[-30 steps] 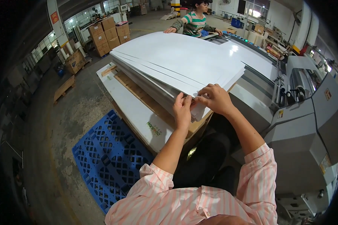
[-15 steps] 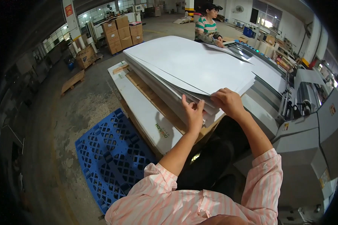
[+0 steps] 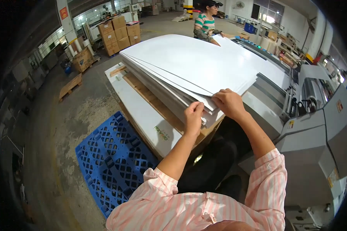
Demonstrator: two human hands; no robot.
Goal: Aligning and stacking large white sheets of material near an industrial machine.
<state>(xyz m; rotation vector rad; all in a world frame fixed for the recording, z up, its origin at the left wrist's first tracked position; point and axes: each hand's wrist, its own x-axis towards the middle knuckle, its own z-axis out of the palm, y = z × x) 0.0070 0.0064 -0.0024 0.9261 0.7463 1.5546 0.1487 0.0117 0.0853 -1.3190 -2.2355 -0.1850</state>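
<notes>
A tall stack of large white sheets [image 3: 169, 98] stands before me, its near edges fanned and uneven. My right hand [image 3: 229, 104] is closed on the near corner of the top sheet [image 3: 189, 57], which lifts in a curve above the layers below. Just left of it, my left hand [image 3: 193, 118] has thumb and fingers pinched together at the edge of a lower white sheet. The exact grip of its fingertips is partly hidden.
Under the stack is a wooden pallet [image 3: 150, 94] with a white printed board [image 3: 142, 119] beside it. A blue plastic pallet [image 3: 112, 161] lies on the floor at left. A grey machine [image 3: 312, 142] stands at right. Beyond the stack, a co-worker [image 3: 206, 25] handles another white sheet [image 3: 254, 56].
My left hand's fingers, apart before, have closed together at the sheet edges. My right hand keeps the top sheet's corner. The co-worker's sheet has shifted, its near edge raised.
</notes>
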